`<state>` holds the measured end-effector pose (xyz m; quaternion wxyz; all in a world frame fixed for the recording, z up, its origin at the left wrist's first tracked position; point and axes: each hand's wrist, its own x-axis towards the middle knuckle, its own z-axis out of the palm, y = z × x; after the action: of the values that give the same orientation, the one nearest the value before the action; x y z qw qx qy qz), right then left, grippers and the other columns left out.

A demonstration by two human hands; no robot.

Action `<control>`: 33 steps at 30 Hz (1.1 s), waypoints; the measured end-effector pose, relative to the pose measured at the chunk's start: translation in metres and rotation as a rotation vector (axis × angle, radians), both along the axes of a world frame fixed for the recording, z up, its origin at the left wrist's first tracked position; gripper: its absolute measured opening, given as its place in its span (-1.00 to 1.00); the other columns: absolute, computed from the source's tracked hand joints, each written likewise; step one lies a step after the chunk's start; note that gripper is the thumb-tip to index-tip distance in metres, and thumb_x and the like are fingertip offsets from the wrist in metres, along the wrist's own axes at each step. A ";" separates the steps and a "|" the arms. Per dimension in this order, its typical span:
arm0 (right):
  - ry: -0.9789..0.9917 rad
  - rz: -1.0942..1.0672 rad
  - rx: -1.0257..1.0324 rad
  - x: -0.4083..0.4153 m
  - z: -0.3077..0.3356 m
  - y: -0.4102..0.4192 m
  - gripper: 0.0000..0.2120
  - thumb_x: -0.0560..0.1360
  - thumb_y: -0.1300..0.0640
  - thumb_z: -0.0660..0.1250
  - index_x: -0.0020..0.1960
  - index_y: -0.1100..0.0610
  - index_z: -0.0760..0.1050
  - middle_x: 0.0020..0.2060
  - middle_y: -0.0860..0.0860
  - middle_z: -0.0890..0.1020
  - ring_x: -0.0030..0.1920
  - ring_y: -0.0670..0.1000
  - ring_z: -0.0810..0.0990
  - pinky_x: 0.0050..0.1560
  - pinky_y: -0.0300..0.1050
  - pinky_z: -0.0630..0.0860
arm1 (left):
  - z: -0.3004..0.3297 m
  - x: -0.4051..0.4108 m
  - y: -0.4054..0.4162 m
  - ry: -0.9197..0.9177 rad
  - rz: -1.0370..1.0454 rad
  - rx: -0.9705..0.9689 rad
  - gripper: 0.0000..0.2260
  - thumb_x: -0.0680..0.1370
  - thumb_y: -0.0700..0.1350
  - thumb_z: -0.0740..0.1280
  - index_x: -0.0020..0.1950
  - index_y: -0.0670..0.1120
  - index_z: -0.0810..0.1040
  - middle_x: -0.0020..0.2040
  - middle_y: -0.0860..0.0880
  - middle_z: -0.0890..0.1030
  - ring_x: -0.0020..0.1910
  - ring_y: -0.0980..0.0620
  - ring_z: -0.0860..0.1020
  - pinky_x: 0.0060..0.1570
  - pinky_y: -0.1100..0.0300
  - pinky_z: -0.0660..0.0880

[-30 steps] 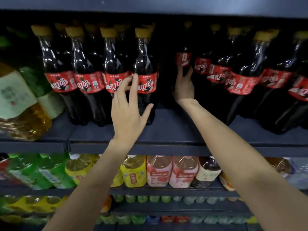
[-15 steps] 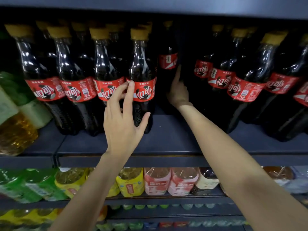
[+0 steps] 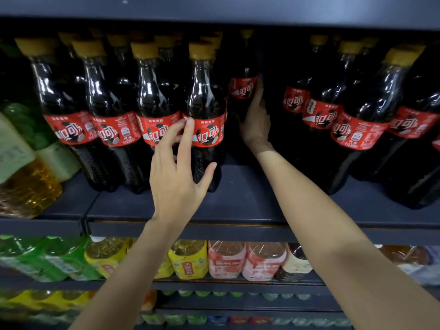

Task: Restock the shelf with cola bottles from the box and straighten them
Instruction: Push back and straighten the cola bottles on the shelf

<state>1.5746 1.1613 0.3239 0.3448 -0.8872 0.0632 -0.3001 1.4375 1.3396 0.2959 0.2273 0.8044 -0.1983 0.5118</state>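
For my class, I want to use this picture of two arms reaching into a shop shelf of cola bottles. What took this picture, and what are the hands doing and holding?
There is no machine here. A person wears a wide-angle camera on the head, looking forward and down, so the two bare arms you see are the person's own.

The dark shelf carries a front row of cola bottles with red labels and yellow caps. The left hand reaches to the front cola bottle at the right end of the left group: straight fingers touch its label and the thumb lies against its lower body.

The right hand reaches deeper, its fingers wrapped around the rear cola bottle standing further back in the gap.

To the left stand yellow oil bottles. The lower shelf holds other drinks in green, yellow and pink packs.
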 end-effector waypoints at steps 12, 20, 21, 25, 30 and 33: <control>-0.012 0.054 0.028 0.002 0.002 -0.002 -0.03 0.46 0.10 0.41 0.54 -0.06 -0.27 0.40 0.23 0.34 0.29 0.25 0.47 0.22 0.22 0.44 | 0.000 -0.003 -0.002 0.003 0.007 0.003 -0.37 0.49 -0.06 0.44 0.44 -0.27 0.27 0.33 -0.15 0.28 0.26 -0.03 0.36 0.25 0.16 0.36; 0.156 0.085 -0.053 -0.026 0.001 0.005 -0.14 0.54 0.13 0.28 0.53 -0.02 -0.32 0.47 0.25 0.19 0.27 0.28 0.47 0.17 0.13 0.44 | -0.003 -0.014 -0.002 0.051 -0.056 -0.067 -0.45 0.49 -0.15 0.42 0.42 -0.24 0.33 0.32 -0.11 0.31 0.26 0.00 0.36 0.21 0.37 0.31; 0.177 0.101 -0.069 -0.033 0.002 0.003 -0.17 0.54 0.16 0.26 0.54 -0.01 -0.29 0.48 0.24 0.17 0.29 0.28 0.44 0.18 0.11 0.44 | -0.003 -0.016 -0.003 0.052 -0.069 -0.077 -0.47 0.49 -0.15 0.42 0.41 -0.22 0.34 0.31 -0.14 0.34 0.26 -0.01 0.36 0.22 0.39 0.30; 0.197 0.170 -0.091 -0.079 0.008 -0.006 -0.29 0.54 0.31 0.20 0.56 0.08 -0.08 0.51 0.18 0.10 0.44 0.20 0.27 0.29 -0.16 0.30 | 0.000 -0.029 -0.015 0.041 -0.184 -0.157 -0.58 0.51 -0.20 0.38 0.35 -0.19 0.38 0.25 -0.22 0.47 0.26 -0.07 0.40 0.30 0.27 0.32; -0.046 0.203 0.156 -0.175 0.016 -0.035 -0.49 0.54 0.30 0.23 0.46 0.09 0.25 0.17 0.03 0.56 0.12 -0.06 0.57 0.16 -0.28 0.47 | 0.006 -0.050 -0.053 0.106 -0.472 -0.226 -0.72 0.52 -0.25 0.32 0.23 -0.22 0.47 0.17 -0.15 0.53 0.20 -0.03 0.46 0.19 0.09 0.44; -0.308 -0.027 0.198 -0.223 0.014 -0.052 -0.76 0.54 0.22 0.24 0.20 0.13 0.49 -0.10 -0.06 0.64 -0.07 -0.11 0.62 -0.01 -0.21 0.55 | 0.018 -0.045 -0.091 0.367 -0.575 -0.226 -0.69 0.51 -0.22 0.32 0.25 -0.17 0.48 0.16 -0.07 0.54 0.16 0.03 0.46 0.12 0.01 0.48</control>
<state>1.3514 1.1098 0.3382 0.4318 -0.7916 0.0507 -0.4293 1.3928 1.2489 0.3141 0.4814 0.7640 -0.3145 0.2927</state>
